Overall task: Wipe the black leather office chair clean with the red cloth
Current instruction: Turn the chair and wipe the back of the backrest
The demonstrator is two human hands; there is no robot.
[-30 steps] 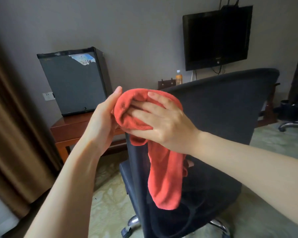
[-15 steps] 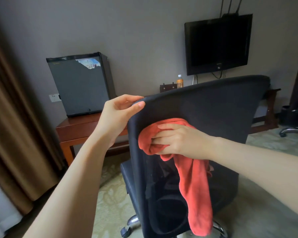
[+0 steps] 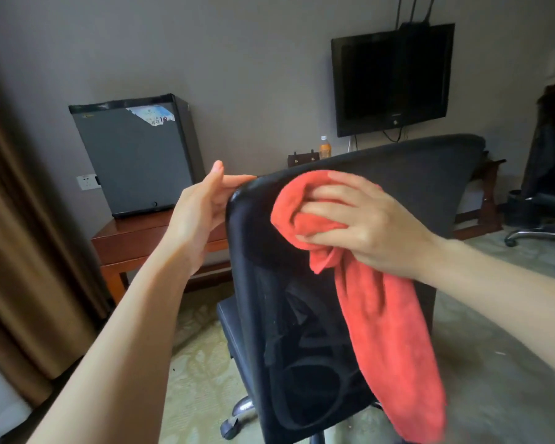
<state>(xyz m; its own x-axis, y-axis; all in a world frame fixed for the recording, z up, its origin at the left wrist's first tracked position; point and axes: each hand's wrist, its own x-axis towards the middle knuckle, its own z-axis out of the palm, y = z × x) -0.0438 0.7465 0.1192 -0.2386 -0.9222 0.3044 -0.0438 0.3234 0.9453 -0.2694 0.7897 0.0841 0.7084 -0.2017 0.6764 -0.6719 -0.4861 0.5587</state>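
Observation:
The black office chair (image 3: 407, 174) stands in front of me with its backrest turned toward me. My left hand (image 3: 205, 203) grips the backrest's top left corner, fingers over the rim. My right hand (image 3: 362, 222) presses the bunched red cloth (image 3: 385, 315) against the upper back of the backrest, just below the top edge. A long tail of the cloth hangs down over the mesh back. The seat shows only as a dark edge at the lower left of the backrest.
A grey mini fridge (image 3: 135, 155) sits on a wooden table (image 3: 148, 232) behind the chair. A black TV (image 3: 391, 78) hangs on the wall, with a bottle (image 3: 325, 147) below it. Brown curtains (image 3: 16, 251) hang at left. A second chair (image 3: 545, 200) stands at right.
My left hand left the cloth and took hold of the backrest's top corner. My right hand carried the cloth onto the backrest, then slid it up toward the top edge.

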